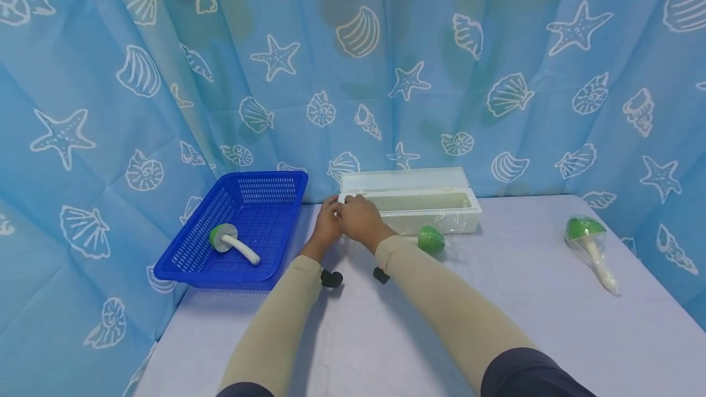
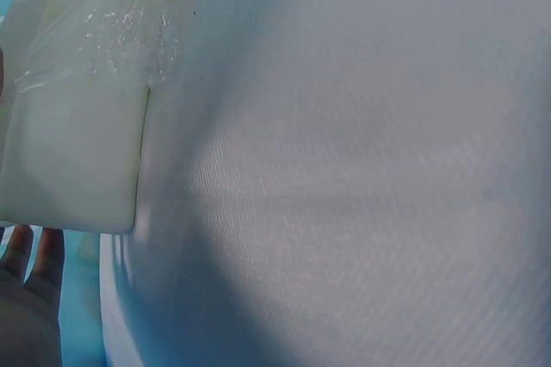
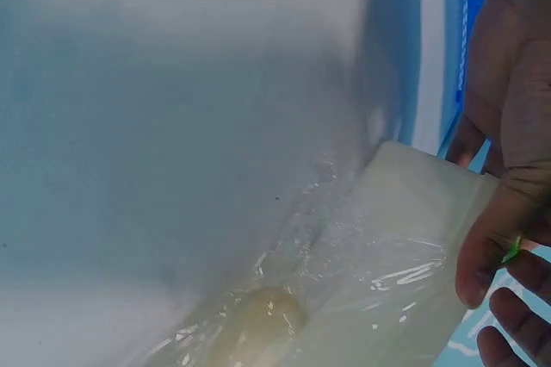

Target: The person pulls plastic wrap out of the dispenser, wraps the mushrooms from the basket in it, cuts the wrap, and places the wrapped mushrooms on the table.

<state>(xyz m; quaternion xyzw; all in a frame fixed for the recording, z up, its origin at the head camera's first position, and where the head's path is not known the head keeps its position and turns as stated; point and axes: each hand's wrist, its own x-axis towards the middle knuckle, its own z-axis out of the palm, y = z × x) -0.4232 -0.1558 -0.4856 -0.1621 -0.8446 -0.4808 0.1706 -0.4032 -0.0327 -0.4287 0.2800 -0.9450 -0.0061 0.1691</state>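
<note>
Both hands meet at the left end of an open white box (image 1: pixel 436 224). A toy mushroom with a green cap (image 1: pixel 431 240) lies in front of the box in a clear plastic bag (image 3: pixel 405 274); the right forearm hides part of it. My left hand (image 1: pixel 328 225) pinches the bag's end, its thumb (image 3: pixel 479 270) showing in the right wrist view. The right hand (image 1: pixel 361 218) grips the same end from above, fingertips curled toward that thumb. A small bright green bit (image 3: pixel 512 251) shows between them. The mushroom's pale stem (image 3: pixel 263 324) shows through the plastic.
A blue plastic basket (image 1: pixel 281 238) stands at the left, holding an unwrapped toy mushroom (image 1: pixel 223 238). Another mushroom in clear wrap (image 1: pixel 588 234) lies at the right. The box's lid (image 1: pixel 405 180) stands raised behind it, near a blue shell-print curtain (image 1: pixel 320 35). Black camera parts (image 1: pixel 331 279) hang below the wrists.
</note>
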